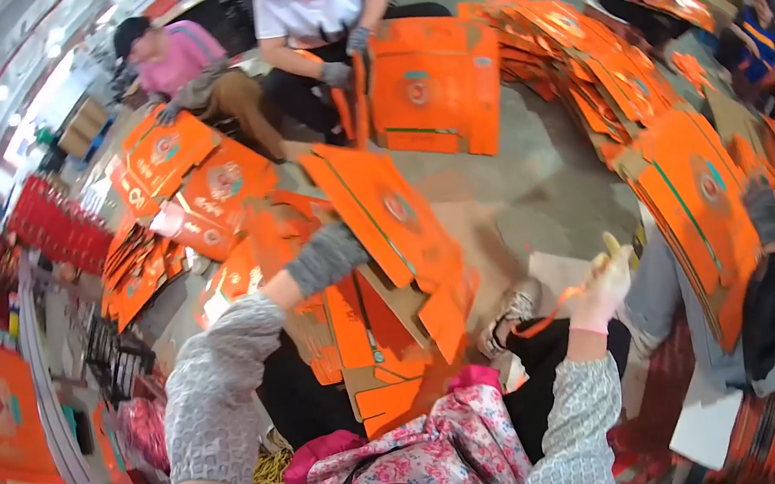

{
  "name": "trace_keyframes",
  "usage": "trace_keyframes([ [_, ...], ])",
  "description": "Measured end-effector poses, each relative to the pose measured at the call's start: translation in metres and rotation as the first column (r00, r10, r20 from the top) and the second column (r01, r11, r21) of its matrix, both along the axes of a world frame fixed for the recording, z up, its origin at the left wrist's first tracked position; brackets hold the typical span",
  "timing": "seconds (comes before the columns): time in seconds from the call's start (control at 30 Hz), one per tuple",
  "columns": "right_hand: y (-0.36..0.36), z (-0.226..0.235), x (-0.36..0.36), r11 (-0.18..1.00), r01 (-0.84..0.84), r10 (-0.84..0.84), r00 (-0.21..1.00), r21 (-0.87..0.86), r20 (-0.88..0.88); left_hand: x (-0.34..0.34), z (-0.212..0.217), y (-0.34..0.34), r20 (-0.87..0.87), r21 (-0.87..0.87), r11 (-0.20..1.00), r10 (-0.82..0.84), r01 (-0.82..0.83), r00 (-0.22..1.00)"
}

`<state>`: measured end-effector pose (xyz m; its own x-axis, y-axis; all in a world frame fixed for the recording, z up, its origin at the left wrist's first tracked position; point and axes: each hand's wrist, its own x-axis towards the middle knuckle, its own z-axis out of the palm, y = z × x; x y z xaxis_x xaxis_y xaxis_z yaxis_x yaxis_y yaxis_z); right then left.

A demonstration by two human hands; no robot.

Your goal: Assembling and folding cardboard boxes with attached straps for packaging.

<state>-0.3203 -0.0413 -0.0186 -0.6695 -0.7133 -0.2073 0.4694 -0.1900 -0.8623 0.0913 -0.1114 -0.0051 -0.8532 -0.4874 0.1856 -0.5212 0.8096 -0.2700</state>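
Observation:
My left hand [327, 255], in a dark grey knit glove, grips the left edge of a flattened orange cardboard box [388, 210]; its fingers are partly hidden behind the board. The board is tilted up in front of me and a little blurred. To the right, my right hand [603, 288], in a pale glove, is raised above my knee, apart from that board. From its closed fingers trails a thin orange strip [549, 314]. More orange cardboard [392, 404] lies between my legs, below the held board.
Co-workers sit around, one with a large orange sheet [434, 85] ahead, another close on my right holding an orange board [698, 206]. Piles of orange cardboard [568, 45] spread across the grey floor [549, 183]. Red crates [59, 226] stand at the left.

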Motion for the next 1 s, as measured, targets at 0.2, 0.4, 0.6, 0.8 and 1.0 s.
trace_keyframes([
  [0.2, 0.007, 0.011, 0.021, 0.986, -0.157, 0.161, 0.985, 0.061, -0.058, 0.024, -0.035, 0.007, 0.198, 0.466, 0.829, 0.244, -0.31, 0.949],
  [0.4, 0.0, 0.001, 0.036, 0.945, -0.303, 0.319, 0.935, 0.119, -0.153, 0.055, -0.109, -0.015, 0.088, 0.944, -0.26, 0.79, 0.202, 0.607],
  [0.6, -0.007, -0.011, 0.055, 0.877, -0.463, 0.48, 0.861, 0.132, -0.167, 0.077, -0.2, -0.029, 0.301, 0.917, -0.119, 0.835, 0.381, -0.461],
  [0.8, -0.004, 0.001, 0.052, 0.806, -0.563, 0.592, 0.77, 0.182, -0.24, -0.017, -0.13, 0.017, -0.256, 0.912, 0.332, 0.92, 0.241, -0.298],
  [1.0, -0.03, 0.021, 0.082, 0.808, -0.588, 0.551, 0.724, 0.048, -0.415, -0.037, -0.069, 0.115, -0.404, 0.912, 0.409, 0.91, 0.034, -0.097],
])
